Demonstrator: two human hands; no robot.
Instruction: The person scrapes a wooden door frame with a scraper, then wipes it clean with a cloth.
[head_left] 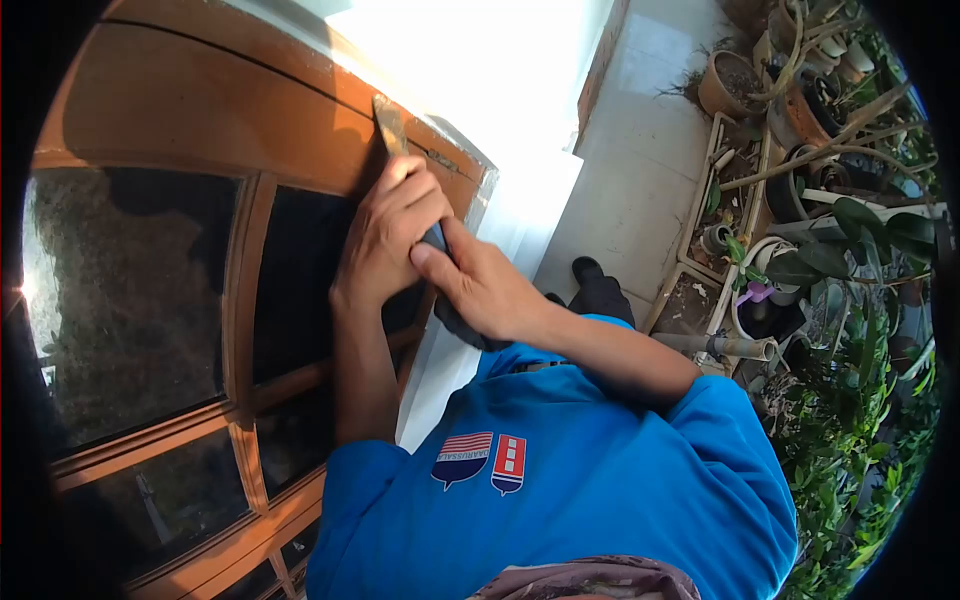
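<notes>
Hands are closed together around a flat-bladed scraper (391, 128) — the left hand (392, 225) grips it close to the blade, and the right hand (485, 285) wraps the dark handle (435, 238) behind it. The worn blade lies against an orange-brown wooden frame (215, 105), its tip beside a long dark seam. Below that stretch of wood are dark glass panes (130, 290). The wearer's blue shirt (600, 470) fills the lower view. To the right — past a pale tiled floor (625, 160) — stand potted plants (730, 85) and rectangular planters (690, 295).
</notes>
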